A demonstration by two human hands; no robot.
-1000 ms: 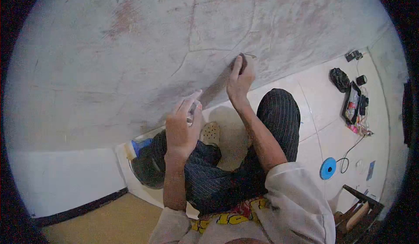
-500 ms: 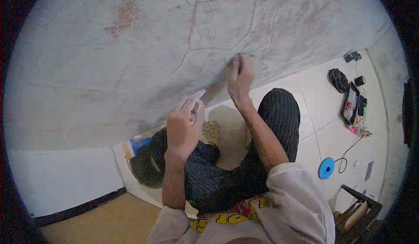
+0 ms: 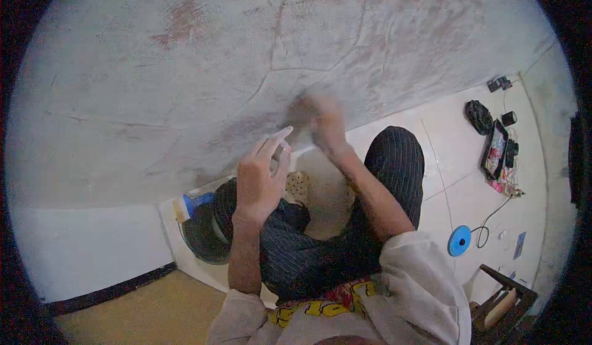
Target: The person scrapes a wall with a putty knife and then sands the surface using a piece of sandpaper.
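My right hand (image 3: 327,123) is against the patchy grey wall (image 3: 216,55), smeared by motion. Its fingers look closed, but what they hold is too blurred to make out. To its left, my left hand (image 3: 259,181) is raised close to the wall's foot, its whitened fingers stretched out and apart from the thumb. I see nothing clearly held in it. Thin cracks and faded reddish patches run over the wall above both hands. My knees in dark striped trousers (image 3: 394,172) are bent beneath my forearms, and a beige perforated clog (image 3: 297,187) shows between them.
Beside my left leg are a dark round bowl (image 3: 206,240) and a blue-and-tan item (image 3: 196,206). On the tiled floor (image 3: 425,191) to the right lie a blue disc (image 3: 459,241) with a cord, a black tray (image 3: 495,150) of small items, and a wooden frame (image 3: 505,295).
My right hand has moved down and left along the wall, closer to my left hand, and is more blurred. A thin pale edge at its fingers no longer shows. My left hand has barely moved.
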